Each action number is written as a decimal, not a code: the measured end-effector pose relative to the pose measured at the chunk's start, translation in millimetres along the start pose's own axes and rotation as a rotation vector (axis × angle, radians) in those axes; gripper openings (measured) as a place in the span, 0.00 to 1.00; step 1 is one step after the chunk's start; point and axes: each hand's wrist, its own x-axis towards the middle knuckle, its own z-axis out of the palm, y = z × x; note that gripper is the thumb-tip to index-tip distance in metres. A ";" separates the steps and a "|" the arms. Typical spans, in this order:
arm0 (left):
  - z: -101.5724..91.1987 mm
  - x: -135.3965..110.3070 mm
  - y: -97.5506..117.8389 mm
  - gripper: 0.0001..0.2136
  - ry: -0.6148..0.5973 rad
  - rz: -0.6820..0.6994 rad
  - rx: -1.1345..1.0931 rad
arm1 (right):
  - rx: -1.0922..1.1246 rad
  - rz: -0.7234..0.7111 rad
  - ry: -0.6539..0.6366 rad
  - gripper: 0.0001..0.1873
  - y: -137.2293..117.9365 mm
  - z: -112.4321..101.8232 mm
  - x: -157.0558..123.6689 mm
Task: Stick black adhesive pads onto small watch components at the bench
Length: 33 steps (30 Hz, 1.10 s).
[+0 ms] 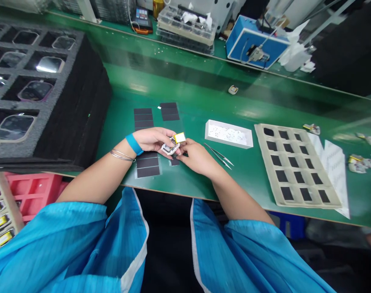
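A small white watch case (pixel 167 150) with its inner parts showing is held in front of me, over the green bench. A battery (pixel 179 138) with yellow edges sticks up from its far side. My left hand (pixel 153 138) is closed around the case from the left, thumb on top. From the right, the fingers of my right hand (pixel 199 156) pinch the case's edge; the fingertips are partly hidden. Black strips on a clear sheet (pixel 148 165) lie beneath my left wrist, partly covered. Metal tweezers (pixel 218 156) rest to the right of my right hand.
A white box (pixel 229 143) holds small white pieces. Right of it lies a beige tray (pixel 266 162) with black pieces in its pockets. A tall foam tray (pixel 67 69) with watch cases stands left. A blue device (pixel 238 38) sits on the back shelf.
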 end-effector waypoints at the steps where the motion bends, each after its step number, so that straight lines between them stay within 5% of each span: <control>1: 0.3 -0.3 0.2 0.15 0.004 0.003 0.001 | -0.018 -0.015 -0.007 0.06 0.0 1.1 -0.2; 7: 1.0 -1.6 1.5 0.13 -0.059 0.021 0.004 | 0.013 -0.143 -0.073 0.07 2.1 -0.4 -2.2; 16: 1.9 -2.4 2.1 0.14 -0.039 0.027 -0.001 | 0.418 -0.283 -0.213 0.07 17.9 -42.1 -10.4; 21: 8.9 1.3 0.6 0.12 0.226 0.172 -0.005 | 0.874 -0.165 0.149 0.17 16.4 -34.5 -4.3; 24: 16.5 6.1 -1.8 0.10 0.416 0.282 0.022 | 0.943 -0.093 0.323 0.20 13.8 -19.3 4.5; 33: 28.6 10.7 -4.5 0.08 0.518 0.285 0.031 | 0.900 -0.101 0.413 0.18 13.9 3.2 16.9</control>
